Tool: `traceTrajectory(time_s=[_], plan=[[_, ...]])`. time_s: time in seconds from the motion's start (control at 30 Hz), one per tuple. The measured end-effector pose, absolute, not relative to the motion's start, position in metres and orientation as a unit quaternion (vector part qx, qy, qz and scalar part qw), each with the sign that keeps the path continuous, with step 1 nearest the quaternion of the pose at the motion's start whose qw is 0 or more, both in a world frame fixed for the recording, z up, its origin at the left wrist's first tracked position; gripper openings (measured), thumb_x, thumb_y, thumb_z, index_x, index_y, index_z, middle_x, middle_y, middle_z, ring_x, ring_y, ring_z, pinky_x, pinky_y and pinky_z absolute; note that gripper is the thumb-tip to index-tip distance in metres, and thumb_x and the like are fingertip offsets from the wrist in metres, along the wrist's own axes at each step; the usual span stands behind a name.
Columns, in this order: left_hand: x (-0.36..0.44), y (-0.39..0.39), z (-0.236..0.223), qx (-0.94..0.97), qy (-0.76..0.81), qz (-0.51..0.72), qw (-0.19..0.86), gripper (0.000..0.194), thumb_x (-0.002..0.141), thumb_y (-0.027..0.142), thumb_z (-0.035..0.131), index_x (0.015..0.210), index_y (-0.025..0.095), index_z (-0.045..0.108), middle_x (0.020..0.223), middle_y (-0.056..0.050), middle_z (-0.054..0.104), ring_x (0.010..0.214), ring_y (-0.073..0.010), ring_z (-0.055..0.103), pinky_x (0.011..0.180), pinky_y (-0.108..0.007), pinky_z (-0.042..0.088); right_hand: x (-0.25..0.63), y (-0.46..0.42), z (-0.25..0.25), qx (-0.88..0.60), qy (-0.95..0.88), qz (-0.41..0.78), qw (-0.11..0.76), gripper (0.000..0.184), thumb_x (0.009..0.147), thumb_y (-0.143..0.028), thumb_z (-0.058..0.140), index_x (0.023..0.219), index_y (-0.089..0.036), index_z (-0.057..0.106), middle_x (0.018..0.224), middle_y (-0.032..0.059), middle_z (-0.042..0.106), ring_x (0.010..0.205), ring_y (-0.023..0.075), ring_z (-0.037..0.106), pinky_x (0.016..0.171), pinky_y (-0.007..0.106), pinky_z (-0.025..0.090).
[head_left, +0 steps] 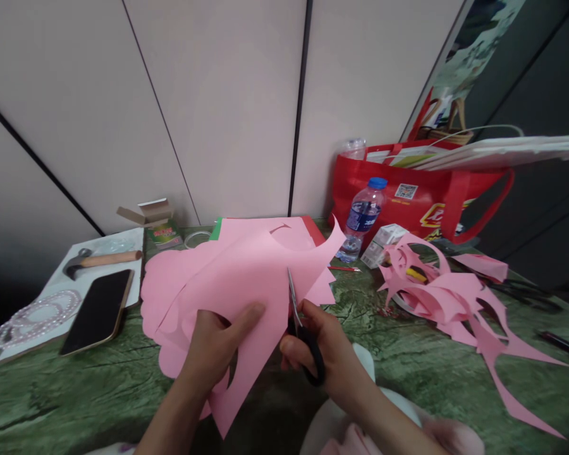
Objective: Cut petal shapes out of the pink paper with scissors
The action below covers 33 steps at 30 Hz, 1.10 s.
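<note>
A large sheet of pink paper (246,272), with curved pieces cut out of its edges, is raised above the table. My left hand (218,344) grips it near its lower edge, thumb on top and fingers hidden beneath. In my right hand (320,341) is a pair of scissors (308,344) with black handles. Their blades point away from me and lie at the right part of the sheet, one blade showing on top. Under the sheet, to the left, rest pink scalloped paper shapes (164,284).
Pink paper scraps (455,294) pile up at right. Behind stand a water bottle (363,218), a small white box (383,243) and a red bag (408,189). At left lie a phone (98,311), a hammer (104,259), bead strings (35,319) and an open carton (164,230).
</note>
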State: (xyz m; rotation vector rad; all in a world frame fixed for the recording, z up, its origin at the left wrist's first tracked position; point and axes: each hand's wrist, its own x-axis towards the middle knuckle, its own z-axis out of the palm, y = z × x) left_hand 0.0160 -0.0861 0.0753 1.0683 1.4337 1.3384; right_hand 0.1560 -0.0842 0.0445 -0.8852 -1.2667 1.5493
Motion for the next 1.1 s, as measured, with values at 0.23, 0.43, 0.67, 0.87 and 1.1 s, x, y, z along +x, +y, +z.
traceTrajectory(time_s=[0.23, 0.43, 0.67, 0.87, 1.1], plan=[[0.009, -0.085, 0.069, 0.455, 0.616, 0.492, 0.414, 0.033, 0.059, 0.043, 0.069, 0.052, 0.012, 0.059, 0.046, 0.001, 0.051, 0.043, -0.0099, 0.043, 0.037, -0.021, 0.033, 0.156, -0.085, 0.046, -0.361, -0.518, 0.626, 0.457, 0.033, 0.063, -0.038, 0.069, 0.076, -0.018, 0.047, 0.044, -0.0099, 0.047, 0.037, 0.0074, 0.047, 0.037, 0.018, 0.042], [0.004, -0.079, 0.068, 0.515, 0.661, 0.427, 0.340, 0.049, 0.063, 0.055, 0.060, 0.039, 0.017, 0.041, 0.039, 0.006, 0.030, 0.039, -0.0059, 0.025, 0.036, -0.022, 0.016, 0.158, -0.087, 0.045, -0.354, -0.526, 0.622, 0.459, 0.029, 0.065, -0.036, 0.068, 0.077, -0.019, 0.048, 0.042, -0.0110, 0.045, 0.036, 0.0072, 0.047, 0.038, 0.018, 0.042], [0.001, -0.074, 0.072, 0.528, 0.638, 0.349, 0.438, 0.046, 0.068, 0.052, 0.057, 0.041, 0.017, 0.044, 0.040, 0.006, 0.036, 0.041, -0.0067, 0.029, 0.041, -0.022, 0.024, 0.156, -0.083, 0.043, -0.367, -0.509, 0.625, 0.464, 0.029, 0.063, -0.031, 0.070, 0.074, -0.019, 0.047, 0.042, -0.0116, 0.046, 0.037, 0.0064, 0.046, 0.038, 0.016, 0.041], [0.000, -0.072, 0.064, 0.462, 0.600, 0.428, 0.493, 0.031, 0.063, 0.042, 0.067, 0.058, 0.016, 0.050, 0.050, 0.006, 0.048, 0.048, -0.0086, 0.040, 0.046, -0.022, 0.031, 0.154, -0.079, 0.034, -0.395, -0.479, 0.631, 0.465, 0.032, 0.059, -0.027, 0.073, 0.075, -0.019, 0.047, 0.045, -0.0116, 0.048, 0.035, 0.0054, 0.043, 0.037, 0.017, 0.037], [0.005, -0.073, 0.067, 0.449, 0.521, 0.566, 0.454, 0.030, 0.068, 0.023, 0.068, 0.059, 0.018, 0.040, 0.048, 0.011, 0.040, 0.046, -0.0047, 0.035, 0.042, -0.016, 0.028, 0.155, -0.080, 0.033, -0.378, -0.481, 0.644, 0.459, 0.034, 0.063, -0.038, 0.071, 0.079, -0.020, 0.047, 0.047, -0.0102, 0.048, 0.040, 0.0086, 0.048, 0.045, 0.023, 0.042]])
